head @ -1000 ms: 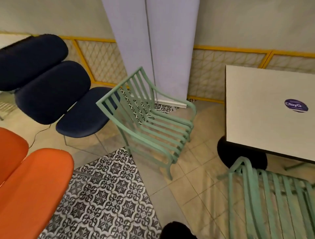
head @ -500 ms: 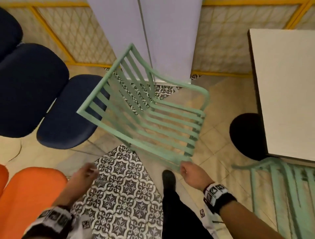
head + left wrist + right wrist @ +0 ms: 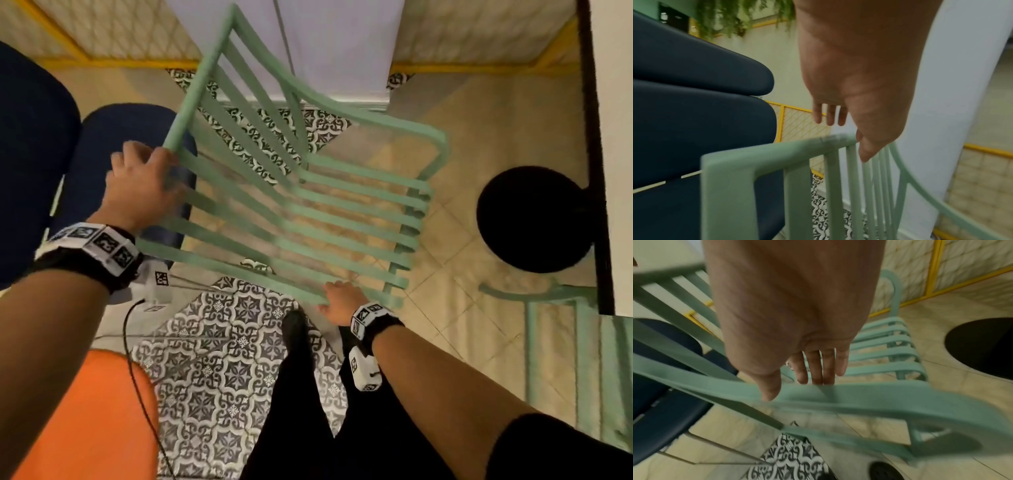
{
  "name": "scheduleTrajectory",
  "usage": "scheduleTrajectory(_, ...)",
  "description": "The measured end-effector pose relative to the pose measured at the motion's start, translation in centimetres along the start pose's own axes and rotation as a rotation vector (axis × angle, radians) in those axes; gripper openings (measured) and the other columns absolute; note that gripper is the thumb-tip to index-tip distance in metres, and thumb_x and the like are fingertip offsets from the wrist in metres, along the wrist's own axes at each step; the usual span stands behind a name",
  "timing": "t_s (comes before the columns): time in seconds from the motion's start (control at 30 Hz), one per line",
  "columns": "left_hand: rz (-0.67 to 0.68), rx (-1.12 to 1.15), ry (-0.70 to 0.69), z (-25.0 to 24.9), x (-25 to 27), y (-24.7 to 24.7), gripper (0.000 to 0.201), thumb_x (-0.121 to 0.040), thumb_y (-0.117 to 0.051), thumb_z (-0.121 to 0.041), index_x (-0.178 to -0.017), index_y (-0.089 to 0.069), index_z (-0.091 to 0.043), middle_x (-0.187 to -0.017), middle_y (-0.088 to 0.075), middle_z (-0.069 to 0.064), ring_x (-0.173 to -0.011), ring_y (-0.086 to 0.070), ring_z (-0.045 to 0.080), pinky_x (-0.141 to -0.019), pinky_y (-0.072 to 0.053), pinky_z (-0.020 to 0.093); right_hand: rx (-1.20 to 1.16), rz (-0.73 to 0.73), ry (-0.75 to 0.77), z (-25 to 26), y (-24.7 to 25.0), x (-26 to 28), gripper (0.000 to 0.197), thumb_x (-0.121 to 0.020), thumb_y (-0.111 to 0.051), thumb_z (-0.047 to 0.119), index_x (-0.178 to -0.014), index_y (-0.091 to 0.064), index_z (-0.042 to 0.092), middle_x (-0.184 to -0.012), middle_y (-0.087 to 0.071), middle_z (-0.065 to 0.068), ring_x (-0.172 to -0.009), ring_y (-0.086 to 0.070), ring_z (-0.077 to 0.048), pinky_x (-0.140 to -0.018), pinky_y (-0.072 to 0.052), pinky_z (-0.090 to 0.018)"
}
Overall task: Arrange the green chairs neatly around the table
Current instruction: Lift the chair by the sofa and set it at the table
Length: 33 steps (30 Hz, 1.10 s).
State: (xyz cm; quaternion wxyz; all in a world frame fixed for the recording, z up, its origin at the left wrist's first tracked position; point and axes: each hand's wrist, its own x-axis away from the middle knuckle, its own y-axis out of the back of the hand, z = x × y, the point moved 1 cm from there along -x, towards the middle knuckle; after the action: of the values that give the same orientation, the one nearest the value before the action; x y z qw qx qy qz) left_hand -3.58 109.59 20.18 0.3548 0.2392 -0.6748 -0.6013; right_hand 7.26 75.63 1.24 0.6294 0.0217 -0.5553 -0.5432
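Reaching hands: the right hand (image 3: 337, 303) met the near armrest of the green chair (image 3: 301, 192), fingers straight and not yet wrapped round it; in the right wrist view the thumb lay on the rail.
Left hand: the left hand (image 3: 144, 181) sat at the corner of the chair's top rail, fingers loose and extended in the left wrist view, thumb tip against the rail, with no closed hold on it.
Chair's place: it stood just ahead of the person's feet, angled, its seat turned toward the table (image 3: 616, 154) but apart from it.
Second chair: another green chair (image 3: 579, 342) stood at the table's near edge, lower right, partly cut off by the frame.
Progress: judged early; the angled chair looked still to be taken hold of, turned and drawn up to the table, and whether the second one sat properly could not be told.
Floor: beige tiles with a patch of black-and-white patterned tiles (image 3: 219, 359) underfoot.
Room: an orange seat (image 3: 78, 421) close at the left, navy padded seats (image 3: 37, 164) behind the chair, then a pale column (image 3: 335, 44) and a yellow-framed lattice panel (image 3: 113, 34).
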Motion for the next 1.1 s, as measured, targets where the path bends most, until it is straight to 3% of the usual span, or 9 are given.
scheduleTrajectory(0.07, 0.159, 0.007, 0.039, 0.4, -1.6, -0.9, 0.049, -0.090, -0.059, -0.021, -0.136, -0.042, -0.019, -0.126, -0.038, 0.027, -0.106, -0.048, 0.055, -0.093, -0.044, 0.067, -0.006, 0.023, -0.044, 0.0, -1.4, 0.0, 0.049, -0.099, -0.045, 0.036, -0.136, -0.043, 0.005, -0.119, -0.061, -0.016, -0.096, -0.061, -0.031, -0.074, -0.044, -0.034)
scheduleTrajectory(0.13, 0.233, 0.020, 0.007, 0.9, -2.7, -1.5, 0.037, -0.093, -0.051, -0.017, -0.129, -0.044, -0.021, -0.110, -0.038, 0.021, -0.088, -0.055, 0.053, -0.083, -0.050, 0.063, -0.013, 0.003, -0.092, 0.1, -2.0, 0.3, 0.047, -0.100, -0.043, 0.032, -0.138, -0.040, 0.004, -0.121, -0.061, -0.016, -0.097, -0.061, -0.031, -0.073, -0.041, -0.032)
scheduleTrajectory(0.27, 0.101, 0.027, -0.108, 1.7, -3.9, -2.1, 0.015, -0.097, -0.046, -0.018, -0.111, -0.052, -0.018, -0.095, -0.041, 0.015, -0.075, -0.052, 0.044, -0.070, -0.042, 0.050, 0.017, -0.012, -0.112, 0.3, -2.4, 0.3, 0.046, -0.101, -0.039, 0.027, -0.138, -0.038, -0.001, -0.124, -0.059, -0.019, -0.108, -0.059, -0.034, -0.086, -0.046, -0.039)
scheduleTrajectory(0.43, -0.023, 0.120, -0.207, 1.9, -5.7, -2.8, 0.015, -0.096, -0.048, -0.014, -0.108, -0.056, -0.014, -0.094, -0.048, 0.021, -0.071, -0.055, 0.045, -0.065, -0.049, 0.052, 0.054, -0.007, -0.146, -1.0, -1.5, -0.7, 0.044, -0.102, -0.039, 0.028, -0.137, -0.039, 0.001, -0.132, -0.053, -0.021, -0.118, -0.052, -0.036, -0.096, -0.041, -0.044)
scheduleTrajectory(0.53, -0.083, 0.153, -0.224, 0.9, -7.4, -2.8, 0.018, -0.095, -0.049, -0.010, -0.110, -0.059, -0.011, -0.095, -0.052, 0.024, -0.072, -0.056, 0.047, -0.062, -0.042, 0.047, 0.091, -0.034, -0.175, -2.4, 0.6, -1.8, 0.041, -0.102, -0.039, 0.027, -0.135, -0.039, 0.002, -0.132, -0.052, -0.019, -0.118, -0.049, -0.036, -0.096, -0.040, -0.045)
scheduleTrajectory(0.7, -0.101, 0.202, -0.189, -1.6, -11.2, -2.1, 0.016, -0.098, -0.048, -0.014, -0.109, -0.060, -0.013, -0.089, -0.047, 0.016, -0.079, -0.057, 0.047, -0.065, -0.042, 0.045, 0.152, -0.086, -0.228, -5.4, 5.2, -4.5, 0.035, -0.103, -0.036, 0.027, -0.130, -0.041, 0.006, -0.129, -0.053, -0.016, -0.114, -0.051, -0.034, -0.093, -0.040, -0.043)
scheduleTrajectory(0.87, -0.114, 0.258, -0.162, -5.5, -15.1, -1.5, 0.013, -0.097, -0.049, -0.012, -0.105, -0.059, -0.013, -0.097, -0.063, 0.028, -0.086, -0.060, 0.049, -0.072, -0.048, 0.052, 0.232, -0.112, -0.243, -10.0, 10.5, -7.3, 0.034, -0.102, -0.037, 0.018, -0.131, -0.040, 0.001, -0.129, -0.052, -0.020, -0.115, -0.050, -0.037, -0.096, -0.040, -0.044)
scheduleTrajectory(1.03, -0.081, 0.346, -0.156, -7.3, -17.0, -1.4, 0.013, -0.098, -0.046, -0.013, -0.102, -0.058, -0.016, -0.098, -0.065, 0.026, -0.076, -0.054, 0.035, -0.068, -0.043, 0.041, 0.274, -0.140, -0.237, -13.0, 13.3, -8.4, 0.038, -0.102, -0.038, 0.026, -0.131, -0.039, 0.001, -0.129, -0.052, -0.020, -0.115, -0.050, -0.036, -0.095, -0.039, -0.044)
scheduleTrajectory(1.1, -0.047, 0.380, -0.144, -8.4, -17.1, -1.3, 0.011, -0.100, -0.045, -0.018, -0.108, -0.054, -0.019, -0.099, -0.063, 0.023, -0.075, -0.055, 0.034, -0.068, -0.043, 0.041, 0.279, -0.159, -0.244, -14.3, 14.3, -8.8, 0.039, -0.102, -0.039, 0.025, -0.132, -0.039, 0.001, -0.129, -0.052, -0.020, -0.115, -0.049, -0.036, -0.095, -0.040, -0.045)
